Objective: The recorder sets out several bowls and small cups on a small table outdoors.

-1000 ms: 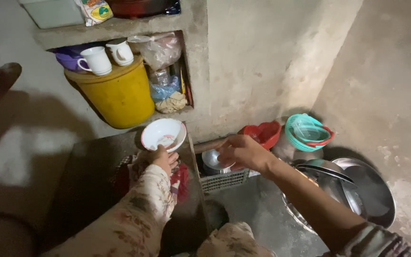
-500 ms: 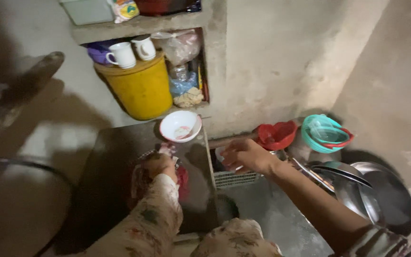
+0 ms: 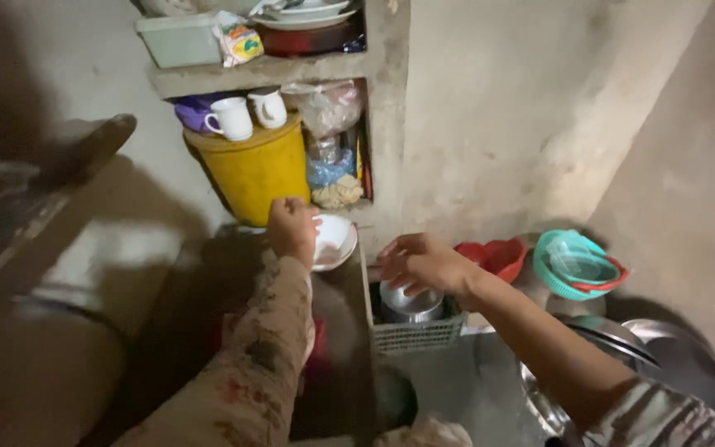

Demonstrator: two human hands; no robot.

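Note:
My left hand (image 3: 291, 228) grips the near rim of a white bowl (image 3: 333, 241), held low in front of the wall niche beside a yellow bucket (image 3: 251, 170). My right hand (image 3: 419, 263) hovers with curled fingers just over a round steel bowl (image 3: 410, 303) that sits in a pale plastic mesh basket (image 3: 415, 334). Whether those fingers touch the steel bowl I cannot tell. Both arms wear patterned sleeves.
Two white mugs (image 3: 246, 116) stand on the bucket lid, with plastic bags (image 3: 331, 141) next to them. A shelf above carries a pale tub (image 3: 179, 37) and plates. To the right are a red basket (image 3: 500, 255), a teal basket (image 3: 577, 265) and large steel pans (image 3: 672, 364).
My left hand has carried the white bowl up and right toward the niche. My right hand has lifted slightly off the steel bowl in the basket. The view has shifted.

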